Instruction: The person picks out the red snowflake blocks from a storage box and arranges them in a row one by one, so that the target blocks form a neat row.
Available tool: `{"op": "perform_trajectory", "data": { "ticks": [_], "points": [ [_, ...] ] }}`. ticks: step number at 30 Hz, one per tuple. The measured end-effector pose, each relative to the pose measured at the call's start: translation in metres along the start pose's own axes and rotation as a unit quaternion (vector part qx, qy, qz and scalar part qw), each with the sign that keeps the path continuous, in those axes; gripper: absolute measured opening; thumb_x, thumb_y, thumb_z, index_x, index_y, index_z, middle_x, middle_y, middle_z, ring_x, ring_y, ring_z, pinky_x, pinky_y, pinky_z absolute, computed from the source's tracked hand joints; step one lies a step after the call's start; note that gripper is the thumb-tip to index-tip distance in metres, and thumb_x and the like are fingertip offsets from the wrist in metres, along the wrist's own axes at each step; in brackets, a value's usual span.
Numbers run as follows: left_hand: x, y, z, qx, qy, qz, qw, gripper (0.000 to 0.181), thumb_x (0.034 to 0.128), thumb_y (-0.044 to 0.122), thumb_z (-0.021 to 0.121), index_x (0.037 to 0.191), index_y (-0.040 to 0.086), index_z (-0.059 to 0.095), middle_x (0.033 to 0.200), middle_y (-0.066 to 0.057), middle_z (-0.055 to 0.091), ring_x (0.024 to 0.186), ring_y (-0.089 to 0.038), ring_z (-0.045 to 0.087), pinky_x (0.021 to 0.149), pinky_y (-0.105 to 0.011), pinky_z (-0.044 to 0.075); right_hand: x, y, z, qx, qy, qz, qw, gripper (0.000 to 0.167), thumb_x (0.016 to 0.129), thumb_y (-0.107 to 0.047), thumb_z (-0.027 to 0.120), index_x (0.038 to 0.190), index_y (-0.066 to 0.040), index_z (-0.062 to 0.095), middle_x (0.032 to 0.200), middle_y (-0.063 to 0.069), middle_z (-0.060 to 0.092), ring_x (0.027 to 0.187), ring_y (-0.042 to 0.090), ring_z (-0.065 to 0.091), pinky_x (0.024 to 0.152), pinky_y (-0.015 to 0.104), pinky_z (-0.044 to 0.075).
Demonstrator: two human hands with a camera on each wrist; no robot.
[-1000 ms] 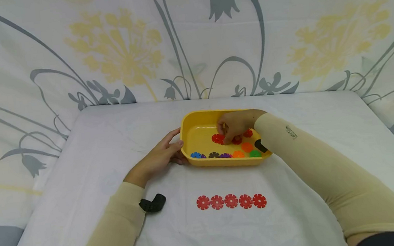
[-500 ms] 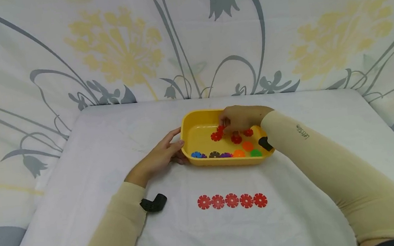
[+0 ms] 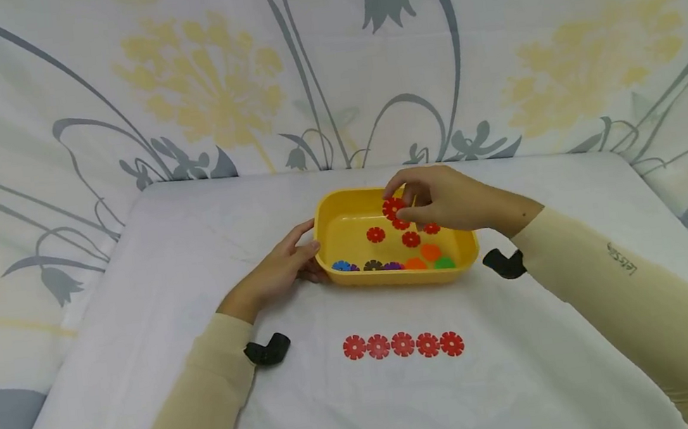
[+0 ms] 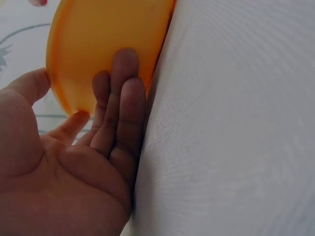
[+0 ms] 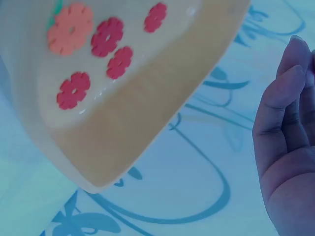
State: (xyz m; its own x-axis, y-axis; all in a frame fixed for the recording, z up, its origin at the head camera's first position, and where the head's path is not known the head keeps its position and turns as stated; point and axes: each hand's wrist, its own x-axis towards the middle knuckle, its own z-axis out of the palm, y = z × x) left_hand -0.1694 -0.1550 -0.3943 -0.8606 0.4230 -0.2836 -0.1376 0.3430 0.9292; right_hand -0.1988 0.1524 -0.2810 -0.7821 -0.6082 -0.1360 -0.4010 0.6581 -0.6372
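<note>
A yellow tray (image 3: 351, 281) holds several flower-shaped discs, among them a red one (image 3: 375, 235). My right hand (image 3: 454, 203) pinches a red disc (image 3: 392, 208) between thumb and fingers above the tray; another red disc shows just under it, and whether that one is held too I cannot tell. In the right wrist view, curved fingers of the right hand (image 5: 290, 128) are beside the tray, the held disc mostly out of sight. My left hand (image 3: 277, 272) rests against the tray's left end. Its extended fingers touch the outer wall (image 4: 98, 34), with the thumb tip at the rim.
Several red discs (image 3: 403, 344) lie in a row on the white cloth (image 3: 314, 402), nearer than the tray. Blue, purple, dark, orange and green discs (image 3: 444, 262) lie along the tray's near side. A patterned curtain (image 3: 327, 68) hangs behind the table.
My right hand has lifted from the tray floor and moved up and right with a red disc. My left hand has stayed at the tray's left end.
</note>
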Motion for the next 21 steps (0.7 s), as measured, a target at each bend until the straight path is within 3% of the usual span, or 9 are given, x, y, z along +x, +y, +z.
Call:
{"op": "perform_trajectory", "data": {
  "ticks": [7, 13, 21],
  "points": [
    [0.000, 0.001, 0.001, 0.002, -0.003, 0.003, 1.0000, 0.059, 0.1066, 0.045, 0.041, 0.159, 0.035, 0.018, 0.109, -0.015, 0.070, 0.099, -0.024, 0.068, 0.097, -0.036, 0.055, -0.051, -0.002, 0.012, 0.043, 0.046, -0.014, 0.9979, 0.033, 0.093, -0.014, 0.072, 0.124, -0.014, 0.061, 0.088, 0.005, 0.067, 0.073, 0.021, 0.068, 0.070, 0.026, 0.059],
    [0.001, 0.002, 0.002, 0.000, 0.003, -0.007, 1.0000, 0.057, 0.1070, 0.042, 0.042, 0.159, 0.035, 0.019, 0.105, -0.015, 0.071, 0.097, -0.023, 0.069, 0.094, -0.034, 0.056, -0.093, 0.015, 0.027, 0.104, 0.057, -0.013, 0.9928, 0.029, 0.095, -0.013, 0.068, 0.123, -0.014, 0.061, 0.089, 0.005, 0.066, 0.074, 0.020, 0.067, 0.071, 0.028, 0.060],
    [0.002, 0.002, 0.000, 0.005, 0.002, -0.009, 0.9999, 0.058, 0.1066, 0.044, 0.042, 0.159, 0.036, 0.019, 0.106, -0.014, 0.071, 0.097, -0.024, 0.068, 0.094, -0.034, 0.055, -0.120, 0.048, 0.049, 0.153, 0.023, -0.039, 0.9871, 0.022, 0.099, -0.007, 0.060, 0.121, -0.011, 0.059, 0.082, 0.009, 0.064, 0.071, 0.018, 0.065, 0.066, 0.028, 0.057]
  ]
}}
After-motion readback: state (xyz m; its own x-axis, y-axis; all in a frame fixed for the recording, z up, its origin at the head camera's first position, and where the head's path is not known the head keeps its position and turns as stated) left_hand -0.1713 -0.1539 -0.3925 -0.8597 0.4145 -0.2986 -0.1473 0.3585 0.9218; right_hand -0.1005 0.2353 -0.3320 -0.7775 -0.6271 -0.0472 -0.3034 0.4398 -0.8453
